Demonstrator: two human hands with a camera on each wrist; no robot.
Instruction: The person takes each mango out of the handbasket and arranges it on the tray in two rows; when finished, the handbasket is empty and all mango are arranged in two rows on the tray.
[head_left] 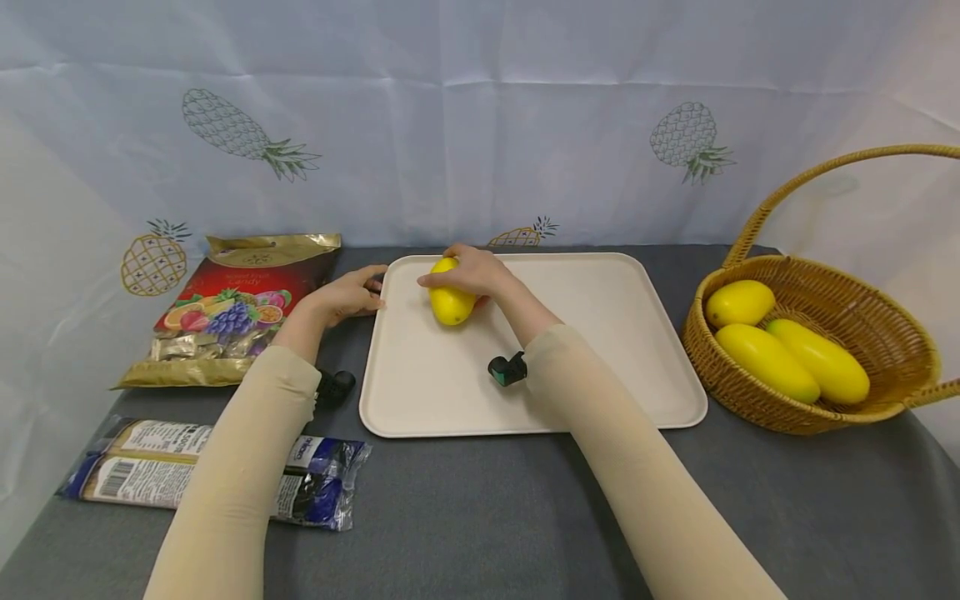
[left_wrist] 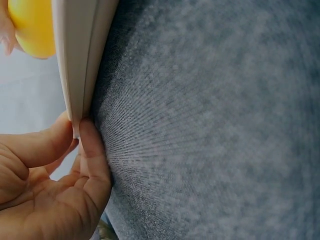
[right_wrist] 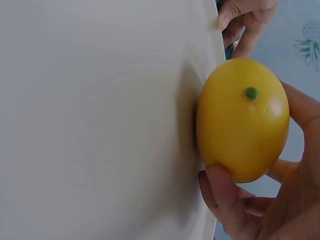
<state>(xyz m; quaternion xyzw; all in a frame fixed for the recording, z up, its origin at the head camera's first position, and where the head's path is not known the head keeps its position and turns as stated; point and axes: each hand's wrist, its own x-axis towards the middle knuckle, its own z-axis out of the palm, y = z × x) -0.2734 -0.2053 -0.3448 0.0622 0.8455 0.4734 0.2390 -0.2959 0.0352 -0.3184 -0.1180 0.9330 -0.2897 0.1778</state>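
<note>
In the head view, a cream tray (head_left: 442, 392) lies on the grey cloth. My right hand (head_left: 476, 273) grips a yellow mango (head_left: 452, 307) over the tray's far left part. The right wrist view shows fingers and thumb round the mango (right_wrist: 240, 120), whose small green stem spot faces the camera, its side close to the tray surface. At the tray's left edge is my left hand (head_left: 341, 298). In the left wrist view the left hand (left_wrist: 55, 185) pinches the tray rim (left_wrist: 76, 75), the thumb on one face and a finger on the other.
A wicker basket (head_left: 900, 333) with a tall handle stands at the right, holding several yellow mangoes (head_left: 768, 358). On the left lie a red and gold candy bag (head_left: 240, 308) and a long blue-and-clear packet (head_left: 150, 462), partly behind the left sleeve. A pineapple-print curtain (head_left: 480, 150) hangs behind.
</note>
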